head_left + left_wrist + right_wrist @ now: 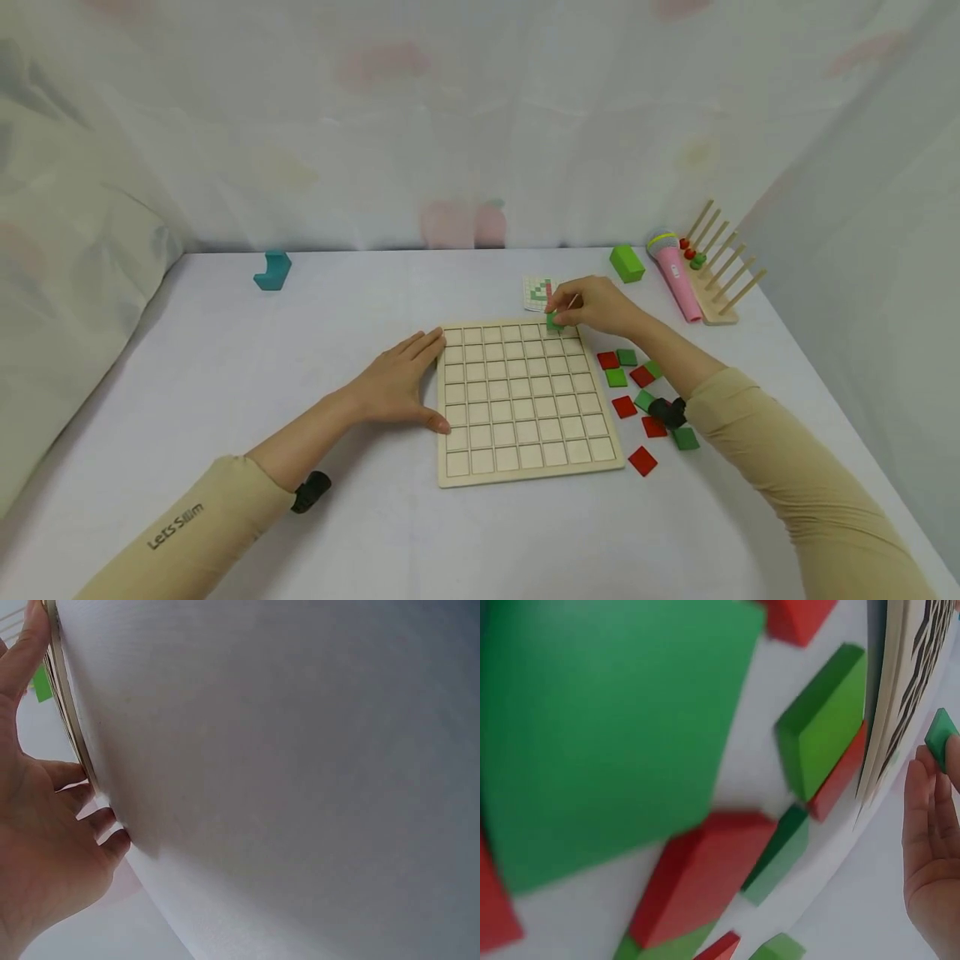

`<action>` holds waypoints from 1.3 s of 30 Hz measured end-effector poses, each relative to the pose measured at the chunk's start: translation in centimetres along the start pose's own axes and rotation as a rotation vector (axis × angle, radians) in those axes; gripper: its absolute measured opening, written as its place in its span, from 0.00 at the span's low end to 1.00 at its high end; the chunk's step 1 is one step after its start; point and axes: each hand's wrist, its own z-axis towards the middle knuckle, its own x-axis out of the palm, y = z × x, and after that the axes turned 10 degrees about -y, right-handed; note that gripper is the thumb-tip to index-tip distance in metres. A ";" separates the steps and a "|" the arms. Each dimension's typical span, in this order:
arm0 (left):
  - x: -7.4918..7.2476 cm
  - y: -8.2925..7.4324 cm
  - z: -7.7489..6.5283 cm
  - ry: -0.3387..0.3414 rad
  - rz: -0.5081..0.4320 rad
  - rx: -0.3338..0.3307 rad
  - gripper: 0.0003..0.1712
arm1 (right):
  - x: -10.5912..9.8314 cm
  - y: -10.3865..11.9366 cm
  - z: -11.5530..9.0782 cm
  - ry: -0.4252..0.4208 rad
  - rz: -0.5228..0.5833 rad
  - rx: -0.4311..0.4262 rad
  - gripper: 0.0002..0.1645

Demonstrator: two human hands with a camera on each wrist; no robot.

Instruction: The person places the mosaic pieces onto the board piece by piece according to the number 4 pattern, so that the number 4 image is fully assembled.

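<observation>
A pale wooden grid board [517,400] lies flat on the white table. My left hand [397,379] rests against its left edge, fingers spread and fairly straight, thumb at the lower part of that edge; the left wrist view shows the fingertips [114,844] along the rim. Over the board's top row near the right corner, my right hand [596,304] pinches a green square tile [554,322] between thumb and fingers. The same tile [940,739] shows upright in the right wrist view. Just behind the board lies a small card [536,292] with a coloured grid pattern, partly hidden by the right hand.
Several red tiles [643,461] and green tiles [686,438] lie scattered right of the board. Farther back are a green block [627,263], a pink microphone [678,283] and a wooden peg stand [720,312] with small beads. A teal curved block [273,271] sits at the back left.
</observation>
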 end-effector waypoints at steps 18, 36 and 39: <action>0.0 -0.1 0.1 -0.004 0.009 0.004 0.77 | 1.9 1.9 1.3 0.084 0.065 -0.033 0.07; 0.1 0.0 0.0 -0.009 0.017 -0.002 0.77 | 2.6 2.2 1.3 0.063 -0.031 0.024 0.05; 0.2 0.0 0.0 -0.012 0.016 0.000 0.77 | 2.8 2.1 1.3 0.062 -0.039 0.027 0.05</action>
